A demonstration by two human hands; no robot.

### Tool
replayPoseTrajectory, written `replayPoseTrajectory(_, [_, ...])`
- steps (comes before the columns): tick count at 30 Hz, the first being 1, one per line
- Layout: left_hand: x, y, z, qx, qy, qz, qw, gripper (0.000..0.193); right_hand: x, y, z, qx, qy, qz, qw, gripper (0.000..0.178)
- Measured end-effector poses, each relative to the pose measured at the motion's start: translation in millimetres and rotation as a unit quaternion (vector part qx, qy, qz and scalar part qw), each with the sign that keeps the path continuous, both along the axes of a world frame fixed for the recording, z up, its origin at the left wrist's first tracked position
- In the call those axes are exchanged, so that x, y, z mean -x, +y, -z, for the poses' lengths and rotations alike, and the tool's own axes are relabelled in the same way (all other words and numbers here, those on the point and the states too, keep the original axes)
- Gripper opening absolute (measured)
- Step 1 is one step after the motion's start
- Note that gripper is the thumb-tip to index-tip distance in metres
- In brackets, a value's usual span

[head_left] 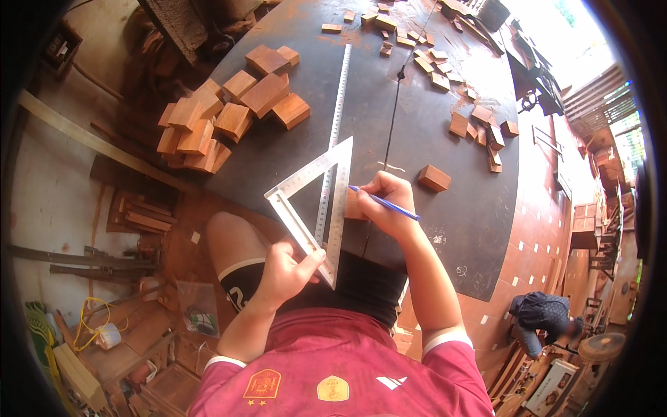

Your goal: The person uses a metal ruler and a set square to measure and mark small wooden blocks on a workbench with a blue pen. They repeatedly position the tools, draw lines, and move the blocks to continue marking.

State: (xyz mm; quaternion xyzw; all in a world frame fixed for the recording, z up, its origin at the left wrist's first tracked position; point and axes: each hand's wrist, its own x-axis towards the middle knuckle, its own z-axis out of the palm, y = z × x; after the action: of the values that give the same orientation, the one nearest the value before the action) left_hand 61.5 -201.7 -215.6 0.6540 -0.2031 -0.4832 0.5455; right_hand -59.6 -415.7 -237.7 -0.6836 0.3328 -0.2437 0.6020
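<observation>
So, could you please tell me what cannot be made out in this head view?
- Small reddish wooden block: mostly hidden by the right hand.
- Blue pen: tip and any mark too small to see.
- Metal triangular square: lower corner covered by the left hand.

Matt metal square (pixel 326 201), rough reddish wooden blocks (pixel 229 111), dusty dark tabletop (pixel 417 139).

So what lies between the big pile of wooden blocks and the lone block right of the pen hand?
In the head view, the long steel ruler and a thin dark cord cross that stretch of tabletop.
</observation>
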Motion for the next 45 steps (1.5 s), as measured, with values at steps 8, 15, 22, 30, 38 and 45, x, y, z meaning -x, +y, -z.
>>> replayPoseTrajectory(8, [-1.4,-1.0,-0.5,-0.002,-0.021,0.011,1.0,0.021,-1.2,0.1,4.3,0.019,-0.007,0.0,1.0,0.025])
replayPoseTrajectory(15, [-1.9,-5.2,-2.9,-0.008,-0.033,0.02,0.999,0.02,-4.4,-1.2,2.6,0.041,-0.016,-0.001,0.999,0.026])
replayPoseTrajectory(22, [-1.0,-4.7,-6.7,-0.017,-0.036,0.017,0.999,0.019,7.4,0.5,-9.1,0.078,0.042,-0.126,0.988,0.027])
replayPoseTrajectory(30, [-7.4,2.9,2.4,0.039,0.054,0.0,0.998,0.015,17.6,-9.6,-5.6,-0.015,-0.058,-0.067,0.996,0.017])
replayPoseTrajectory(38, [-15.4,12.3,-1.8,0.099,0.052,-0.012,0.994,0.015,11.6,-7.9,-7.9,-0.035,-0.049,-0.021,0.998,0.01])
replayPoseTrajectory(45, [-5.9,4.2,5.6,0.088,0.038,0.008,0.995,0.015,9.6,-3.6,-8.1,-0.01,-0.005,-0.011,1.0,0.01])
